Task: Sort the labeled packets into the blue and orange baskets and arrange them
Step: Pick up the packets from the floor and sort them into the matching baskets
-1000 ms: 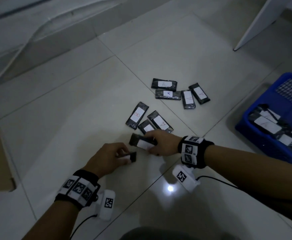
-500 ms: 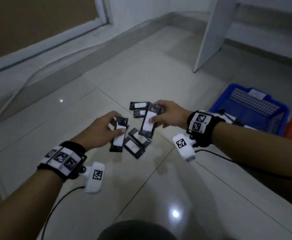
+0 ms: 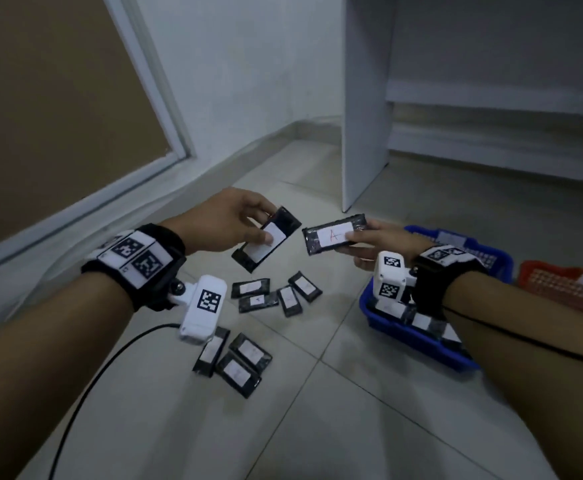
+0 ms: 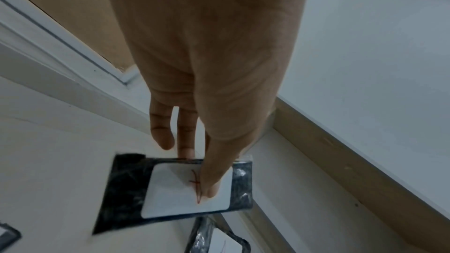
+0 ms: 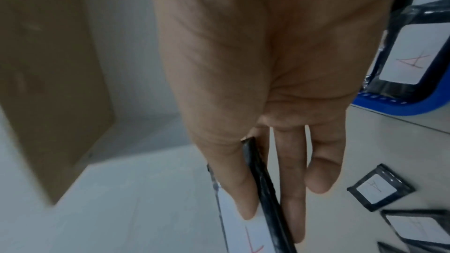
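Note:
My left hand [image 3: 248, 223] pinches a black packet [image 3: 266, 239] with a white label, thumb on the label, raised above the floor; the left wrist view shows the same packet [image 4: 175, 189] under the thumb. My right hand [image 3: 369, 237] pinches another black packet [image 3: 333, 233] labeled A in red, held level just right of the first; it appears edge-on [image 5: 263, 189] in the right wrist view. The blue basket [image 3: 421, 337] sits under my right wrist with several packets inside. The orange basket [image 3: 560, 282] lies beyond it at the right. Several packets [image 3: 272, 296] lie on the floor tiles.
A second cluster of packets [image 3: 234, 362] lies nearer me, below my left wrist. A white furniture panel [image 3: 366, 133] stands on the floor behind the hands. A wall and door frame [image 3: 151, 98] run along the left. A black cable [image 3: 86, 393] trails across the tiles.
Both hands have lifted their packets up off the floor and away from the pile. The right hand's packet has turned level with its A label facing up. The head view has tilted up.

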